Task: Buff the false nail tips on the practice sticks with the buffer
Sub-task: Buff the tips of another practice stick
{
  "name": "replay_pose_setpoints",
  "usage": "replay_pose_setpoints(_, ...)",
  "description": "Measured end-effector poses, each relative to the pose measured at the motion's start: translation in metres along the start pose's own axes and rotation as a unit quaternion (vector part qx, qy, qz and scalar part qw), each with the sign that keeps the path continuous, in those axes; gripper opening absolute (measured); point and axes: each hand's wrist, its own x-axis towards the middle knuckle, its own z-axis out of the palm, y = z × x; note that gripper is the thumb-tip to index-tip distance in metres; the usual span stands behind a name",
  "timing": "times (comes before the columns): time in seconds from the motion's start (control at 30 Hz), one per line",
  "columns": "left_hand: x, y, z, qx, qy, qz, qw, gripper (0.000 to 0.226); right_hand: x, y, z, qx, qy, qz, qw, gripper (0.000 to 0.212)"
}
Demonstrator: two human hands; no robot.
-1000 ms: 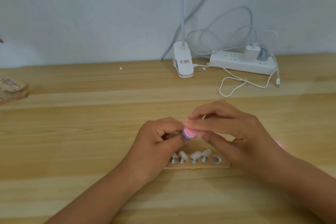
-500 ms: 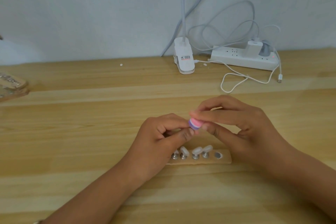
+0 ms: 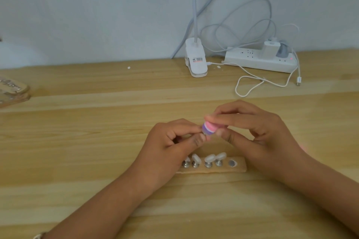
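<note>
Single view, head-worn and wide-angle. Looks forward and down over the counter (image 3: 77,141), toward the wall (image 3: 77,6) behind it. Sits close above the left hand (image 3: 171,143) and right hand (image 3: 260,136), both centred low in frame, with forearms entering from the bottom edge. Takes in the counter's far edge too, with clip lamp base (image 3: 196,62) and power strip (image 3: 252,62) upper right, well beyond the hands. Spans the counter across the full frame width.

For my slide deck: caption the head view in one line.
Right hand holds the buffer on a nail tip pinched by the left hand, near the holder.
</note>
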Motion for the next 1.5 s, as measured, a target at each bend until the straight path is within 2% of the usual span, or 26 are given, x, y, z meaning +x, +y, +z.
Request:
replay_pose_setpoints(0.1, 0.0008, 0.0008, -0.0008, 0.002, -0.003, 0.014, 1.0, 0.02, -0.0006, -0.0032, 0.0018, -0.003, -0.012, -0.025, 1.0, 0.031)
replay_pose_setpoints(0.23, 0.0015, -0.0012, -0.0002, -0.005, 0.002, 0.014, 1.0, 0.015, 0.0018, -0.0026, -0.0023, 0.006, 0.007, 0.013, 1.0, 0.032)
replay_pose_setpoints(0.37, 0.0014, 0.0021, 0.0008, -0.007, -0.014, 0.036, 0.999, 0.021, 0.0038, -0.0075, -0.0024, -0.022, -0.007, -0.033, 0.999, 0.029)
replay_pose_setpoints(0.5, 0.0027, 0.001, 0.0017, -0.007, -0.016, 0.031, 0.999, 0.016, 0.0053, -0.0069, -0.0046, -0.019, 0.0, -0.014, 1.0, 0.029)
replay_pose_setpoints(0.63, 0.0025, 0.0015, 0.0014, -0.01, -0.014, 0.035, 0.999, 0.019, 0.0039, -0.0084, -0.0024, -0.045, -0.014, -0.062, 0.997, 0.028)
replay_pose_setpoints(0.77, 0.0019, 0.0001, 0.0012, -0.004, -0.014, 0.028, 0.999, 0.015, 0.0017, -0.0066, -0.0045, -0.039, 0.007, -0.022, 0.999, 0.03)
replay_pose_setpoints(0.87, 0.0015, 0.0002, 0.0006, 0.007, -0.021, 0.037, 0.999, 0.017, 0.0001, -0.0096, -0.0001, -0.075, -0.008, -0.084, 0.994, 0.03)
replay_pose_setpoints(1.0, 0.0018, -0.0008, 0.001, -0.004, -0.013, 0.03, 0.999, 0.017, -0.0005, -0.0069, -0.0032, -0.08, 0.003, -0.071, 0.994, 0.03)
replay_pose_setpoints(1.1, 0.0015, 0.0008, 0.0002, 0.005, -0.021, 0.023, 0.999, 0.017, -0.0018, -0.0079, -0.0028, -0.088, -0.006, -0.103, 0.991, 0.025)
replay_pose_setpoints(1.23, 0.0009, 0.0011, -0.0004, -0.019, -0.008, 0.006, 1.0, 0.016, -0.0008, -0.0051, -0.004, -0.084, 0.018, -0.08, 0.993, 0.027)
replay_pose_setpoints(1.33, 0.0006, 0.003, -0.0003, -0.021, -0.015, 0.005, 1.0, 0.017, -0.0005, -0.0063, -0.0035, -0.095, 0.003, -0.114, 0.989, 0.027)
replay_pose_setpoints(1.43, 0.0005, 0.0015, -0.0008, -0.033, -0.01, -0.004, 0.999, 0.016, -0.0001, -0.0065, -0.0056, -0.077, 0.015, -0.087, 0.993, 0.025)
replay_pose_setpoints(1.5, 0.0003, 0.0029, -0.0007, -0.032, -0.019, -0.003, 0.999, 0.015, -0.0005, -0.0088, -0.0029, -0.075, 0.007, -0.1, 0.992, 0.024)
